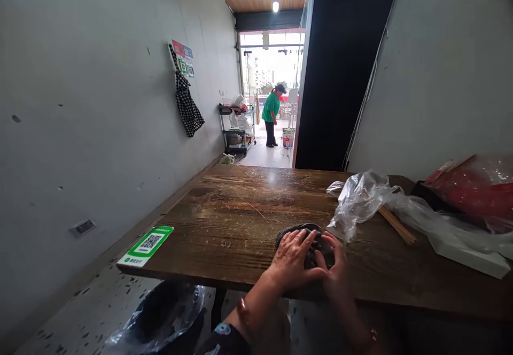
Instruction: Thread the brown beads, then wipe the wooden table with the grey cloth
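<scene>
A dark grey rag (284,233) lies bunched on the brown wooden table (224,221), close to its near edge. My left hand (292,261) presses down on the rag, its fingers bent over the top. From the other side, my right hand (335,264) curls around the rag, with thumb and fingers against it. The two thumbs come close together in front of the bundle. Part of the rag is hidden under my fingers. Thin bits of straw or splinters (252,208) are scattered on the tabletop beyond it.
Clear plastic bags (360,197), thin wooden sticks (396,224) and a red plastic-wrapped bundle (473,189) lie on the right. A green QR-code card (147,245) sits at the left corner. Below is a lined bin (160,312). A person in green (271,110) stands near the doorway.
</scene>
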Demonstrator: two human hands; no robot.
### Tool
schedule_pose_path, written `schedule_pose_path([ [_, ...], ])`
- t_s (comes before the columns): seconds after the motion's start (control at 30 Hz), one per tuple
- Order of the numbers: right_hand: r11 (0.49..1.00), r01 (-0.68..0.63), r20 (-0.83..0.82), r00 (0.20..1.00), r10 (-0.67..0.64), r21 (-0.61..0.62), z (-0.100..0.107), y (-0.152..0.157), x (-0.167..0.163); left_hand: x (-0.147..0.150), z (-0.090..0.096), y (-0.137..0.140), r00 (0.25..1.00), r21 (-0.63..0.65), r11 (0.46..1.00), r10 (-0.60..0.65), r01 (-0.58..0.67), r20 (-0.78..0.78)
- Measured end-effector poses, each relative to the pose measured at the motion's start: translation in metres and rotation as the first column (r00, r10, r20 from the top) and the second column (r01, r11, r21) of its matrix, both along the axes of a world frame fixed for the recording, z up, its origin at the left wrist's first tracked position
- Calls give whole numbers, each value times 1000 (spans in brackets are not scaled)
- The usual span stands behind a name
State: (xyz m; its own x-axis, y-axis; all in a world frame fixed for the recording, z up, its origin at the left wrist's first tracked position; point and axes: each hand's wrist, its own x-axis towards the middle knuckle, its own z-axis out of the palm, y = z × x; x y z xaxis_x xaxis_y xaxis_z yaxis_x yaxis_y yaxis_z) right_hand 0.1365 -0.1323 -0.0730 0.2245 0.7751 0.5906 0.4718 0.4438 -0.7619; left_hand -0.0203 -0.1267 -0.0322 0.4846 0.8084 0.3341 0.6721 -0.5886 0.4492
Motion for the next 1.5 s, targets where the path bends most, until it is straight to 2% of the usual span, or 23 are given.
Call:
schedule_pose_path([
  [0.17, 999, 23, 12, 1000, -22, -42, -7, 4, 2, -5, -6, -2, 997, 59, 998, 31, -27, -74],
  [0.27, 999, 20, -8, 1000, -20, -48, -11, 5, 4, -21, -8, -3, 988, 92, 995, 62, -49, -142],
  [0.37, 999, 17, -15, 1000, -17, -37, -12, 5, 5, -53, -8, 1, 966, 118, 983, 162, -140, -203],
  [0.47, 999, 6, -11, 1000, -6, -41, -9, 3, 4, -103, -8, 9, 916, 147, 949, 308, -278, -258],
  [0.57, 998, -2, -15, 1000, 1, -60, -5, 1, 4, -164, -10, 19, 827, 161, 886, 463, -434, -318],
  [0.7, 992, -52, 4, 999, 53, -113, 3, -3, 2, -240, -13, 24, 648, 215, 754, 648, -621, -401],
  [0.77, 980, -111, 30, 993, 117, -165, 7, -5, 0, -262, -13, 22, 553, 250, 681, 715, -688, -428],
  [0.83, 964, -164, 60, 982, 180, -210, 12, -7, -2, -270, -14, 19, 486, 291, 629, 758, -721, -435],
  [0.97, 951, -209, 95, 967, 236, -229, 16, -10, -6, -250, -17, 14, 398, 356, 542, 824, -761, -402],
  [1.07, 944, -226, 117, 959, 259, -242, 16, -12, -7, -221, -19, 10, 408, 363, 531, 837, -765, -365],
  [1.13, 939, -242, 132, 951, 279, -244, 16, -12, -8, -198, -19, 4, 466, 357, 571, 816, -739, -340],
  [1.23, 935, -264, 140, 943, 302, -239, 16, -13, -8, -157, -16, -8, 588, 331, 663, 748, -671, -307],
  [1.4, 939, -248, 117, 953, 281, -237, 19, -14, -6, -84, -10, -26, 780, 237, 811, 582, -535, -228],
  [1.5, 938, -249, 101, 955, 280, -241, 20, -13, -7, -47, -7, -30, 864, 188, 878, 471, -440, -178],
])
